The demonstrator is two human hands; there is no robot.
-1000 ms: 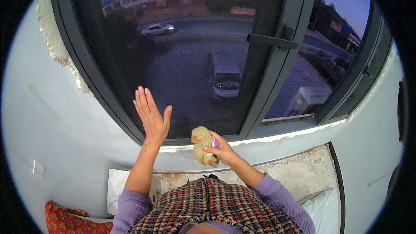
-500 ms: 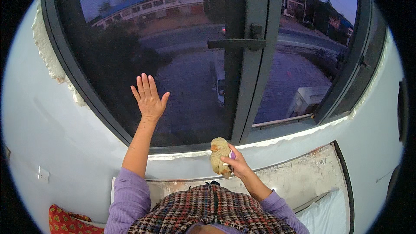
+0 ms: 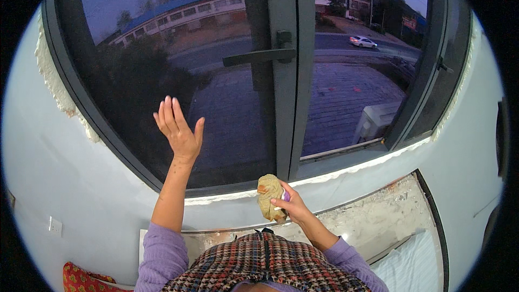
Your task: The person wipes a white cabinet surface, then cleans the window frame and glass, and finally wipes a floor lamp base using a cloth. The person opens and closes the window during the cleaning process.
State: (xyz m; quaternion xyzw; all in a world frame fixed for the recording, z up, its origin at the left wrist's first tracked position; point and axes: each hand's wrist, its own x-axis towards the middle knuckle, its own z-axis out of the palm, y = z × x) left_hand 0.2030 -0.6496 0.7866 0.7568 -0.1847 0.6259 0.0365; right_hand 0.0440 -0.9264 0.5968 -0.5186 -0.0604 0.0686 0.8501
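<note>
Gathering the left hand's [image 3: 181,139] fingers closer than 0.5 s ago, thumb out, before the left windowpane [image 3: 227,124], below left of the window handle [image 3: 246,57]; cannot tell if touching. Still pinching the folded yellowish cloth [image 3: 266,193] in the right hand [image 3: 296,205], below the window handle, so keeping it off the left windowpane's middle. Facing the frame post [image 3: 284,108] behind the window handle, with 1 white car [image 3: 362,41] outside, right of it.

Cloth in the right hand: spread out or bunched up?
Bunched up. The yellowish cloth forms a compact lump in the right hand, thumb against it, no part spread flat.
</note>
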